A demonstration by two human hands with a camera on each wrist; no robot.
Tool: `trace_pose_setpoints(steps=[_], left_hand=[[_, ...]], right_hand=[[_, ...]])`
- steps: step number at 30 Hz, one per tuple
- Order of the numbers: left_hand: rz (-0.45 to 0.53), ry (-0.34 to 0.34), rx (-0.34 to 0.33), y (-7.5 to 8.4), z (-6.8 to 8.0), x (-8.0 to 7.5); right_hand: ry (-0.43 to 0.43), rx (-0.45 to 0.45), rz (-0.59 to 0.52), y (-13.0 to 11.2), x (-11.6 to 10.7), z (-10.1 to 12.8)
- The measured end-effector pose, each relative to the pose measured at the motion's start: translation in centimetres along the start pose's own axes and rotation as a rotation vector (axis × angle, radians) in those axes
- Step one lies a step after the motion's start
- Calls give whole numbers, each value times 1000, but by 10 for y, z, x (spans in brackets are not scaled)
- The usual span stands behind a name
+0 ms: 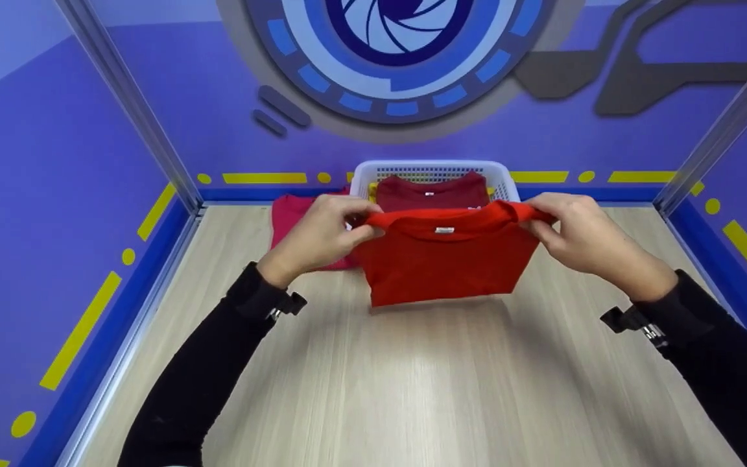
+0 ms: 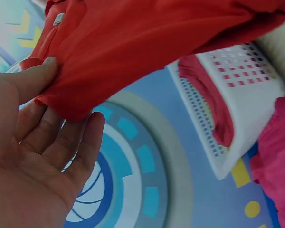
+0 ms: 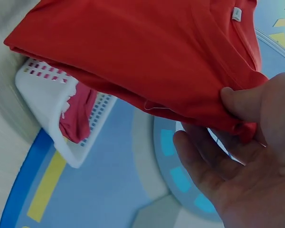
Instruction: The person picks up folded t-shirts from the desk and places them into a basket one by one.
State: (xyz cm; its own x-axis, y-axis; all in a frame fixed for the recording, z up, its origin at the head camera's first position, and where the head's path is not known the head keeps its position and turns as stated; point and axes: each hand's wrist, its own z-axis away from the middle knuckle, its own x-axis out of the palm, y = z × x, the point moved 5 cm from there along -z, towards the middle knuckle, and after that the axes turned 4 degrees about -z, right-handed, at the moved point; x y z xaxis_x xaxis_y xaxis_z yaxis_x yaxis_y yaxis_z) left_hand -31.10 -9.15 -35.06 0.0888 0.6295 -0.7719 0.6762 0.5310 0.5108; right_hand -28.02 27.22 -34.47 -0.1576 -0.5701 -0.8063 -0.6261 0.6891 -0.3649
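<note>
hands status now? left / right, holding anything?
Left hand: pinches the left shoulder of the folded red shirt.
Right hand: pinches the shirt's right shoulder, holding it above the table.

You're working in a staged recording booth, not a home: purple walls with a printed aperture emblem, metal frame posts, and a pale wood-grain surface.

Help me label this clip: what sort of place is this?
Probably a staged recording booth for laundry folding: purple printed wall panels, a pale wood-grain tabletop, and a white perforated plastic basket of shirts behind the folded red T-shirt.
</note>
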Motion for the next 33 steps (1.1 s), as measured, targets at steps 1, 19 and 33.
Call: trace_pose_setpoints(steps=[1, 19, 33], left_hand=[[2, -6, -8, 1, -1, -3], [-82, -127, -177, -35, -69, -8], [-176, -106, -315, -78, -102, 13]], right_hand=[[11, -8, -1, -1, -2, -2], [-85, 135, 69, 41, 1, -61], [-181, 243, 81, 78, 31, -93]])
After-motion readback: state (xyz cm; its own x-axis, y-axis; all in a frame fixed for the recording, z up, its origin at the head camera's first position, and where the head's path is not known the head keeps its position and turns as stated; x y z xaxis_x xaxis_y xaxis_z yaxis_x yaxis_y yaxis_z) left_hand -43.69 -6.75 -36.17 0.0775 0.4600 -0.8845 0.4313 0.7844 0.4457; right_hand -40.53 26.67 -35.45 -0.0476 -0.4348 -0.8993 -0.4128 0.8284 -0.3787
